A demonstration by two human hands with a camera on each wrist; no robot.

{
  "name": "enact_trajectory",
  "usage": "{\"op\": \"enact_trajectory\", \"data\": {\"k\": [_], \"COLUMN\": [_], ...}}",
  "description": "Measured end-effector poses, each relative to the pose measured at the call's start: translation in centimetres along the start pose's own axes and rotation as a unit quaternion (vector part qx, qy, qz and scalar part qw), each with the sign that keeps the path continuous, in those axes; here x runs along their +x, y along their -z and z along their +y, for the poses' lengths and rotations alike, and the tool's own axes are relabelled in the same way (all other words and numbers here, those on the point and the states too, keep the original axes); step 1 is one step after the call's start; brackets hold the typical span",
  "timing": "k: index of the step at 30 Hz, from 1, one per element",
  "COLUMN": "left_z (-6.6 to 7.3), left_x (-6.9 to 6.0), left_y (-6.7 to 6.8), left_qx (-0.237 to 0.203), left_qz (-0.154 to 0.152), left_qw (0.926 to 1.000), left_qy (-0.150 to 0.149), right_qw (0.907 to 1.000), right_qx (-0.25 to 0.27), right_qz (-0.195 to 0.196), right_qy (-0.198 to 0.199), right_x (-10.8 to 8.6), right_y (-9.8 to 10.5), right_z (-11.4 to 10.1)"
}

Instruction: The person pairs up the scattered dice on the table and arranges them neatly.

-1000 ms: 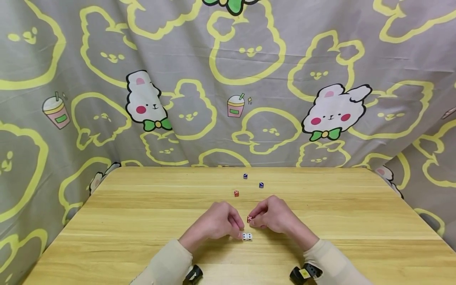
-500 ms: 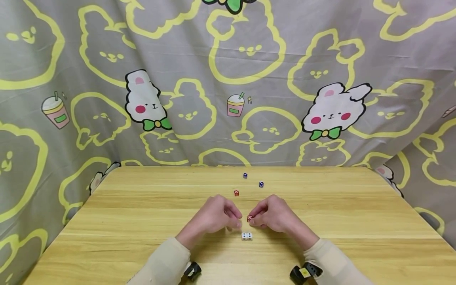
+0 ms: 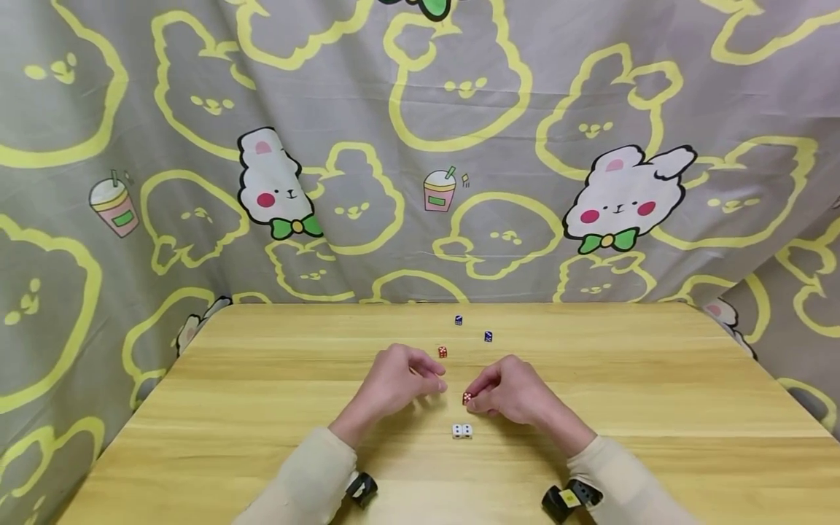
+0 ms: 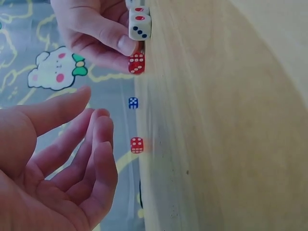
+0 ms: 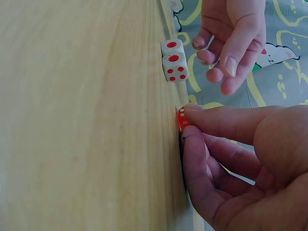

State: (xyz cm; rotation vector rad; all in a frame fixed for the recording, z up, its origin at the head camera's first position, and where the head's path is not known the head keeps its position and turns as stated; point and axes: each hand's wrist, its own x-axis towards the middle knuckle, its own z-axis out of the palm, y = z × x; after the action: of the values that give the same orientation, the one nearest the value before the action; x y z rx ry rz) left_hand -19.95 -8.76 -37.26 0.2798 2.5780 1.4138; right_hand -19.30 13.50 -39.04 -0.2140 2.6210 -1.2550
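My right hand (image 3: 515, 390) pinches a red die (image 3: 467, 399) between thumb and finger, at the tabletop. In the right wrist view, that red die (image 5: 183, 118) shows between the fingertips. My left hand (image 3: 400, 379) hovers over the table with loosely bent fingers and nothing between them; in the left wrist view, a gap separates its thumb from the fingers (image 4: 103, 139). Two white dice (image 3: 462, 431) sit side by side, touching, nearer me than both hands. Just beyond the left fingertips lies another red die (image 3: 442, 352).
Two blue dice stand apart toward the back of the table: one blue die (image 3: 459, 320) near the far edge, the other blue die (image 3: 488, 336) closer and to the right. A patterned grey curtain (image 3: 367, 109) hangs behind the wooden table (image 3: 262, 415).
My left hand has left the white dice and moved forward, toward the loose red die. The right hand stays in place, still pinching its red die. The head view has shifted slightly.
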Motion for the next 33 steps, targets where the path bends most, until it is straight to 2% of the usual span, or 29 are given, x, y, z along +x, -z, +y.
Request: {"op": "enact_trajectory", "data": {"k": [6,14,24,28,33], "left_z": [0.0,-0.3,-0.8,-0.9,-0.9], "left_x": [0.7,1.7,3.4,4.0,4.8], "left_y": [0.4,1.0,1.0,1.0,0.8], "left_qx": [-0.007,-0.036,-0.068,-0.077,-0.071], "left_qz": [0.031,0.052,0.064,0.058,0.058], "left_qw": [0.9995,0.9977,0.9945,0.9936,0.9930], "left_qy": [0.007,0.025,0.048,0.058,0.074], "right_qw": [1.0000,1.0000,1.0000,1.0000,1.0000], "right_qx": [-0.005,-0.004,0.000,0.004,0.003], "right_qz": [-0.002,-0.003,-0.004,-0.003,0.002], "right_qy": [-0.002,0.002,0.002,-0.002,-0.007], "right_x": [0.1,0.2,0.1,0.1,0.2], "right_y": [0.4,0.4,0.1,0.0,0.0], "right_z": [0.1,0.1,0.1,0.1,0.0]}}
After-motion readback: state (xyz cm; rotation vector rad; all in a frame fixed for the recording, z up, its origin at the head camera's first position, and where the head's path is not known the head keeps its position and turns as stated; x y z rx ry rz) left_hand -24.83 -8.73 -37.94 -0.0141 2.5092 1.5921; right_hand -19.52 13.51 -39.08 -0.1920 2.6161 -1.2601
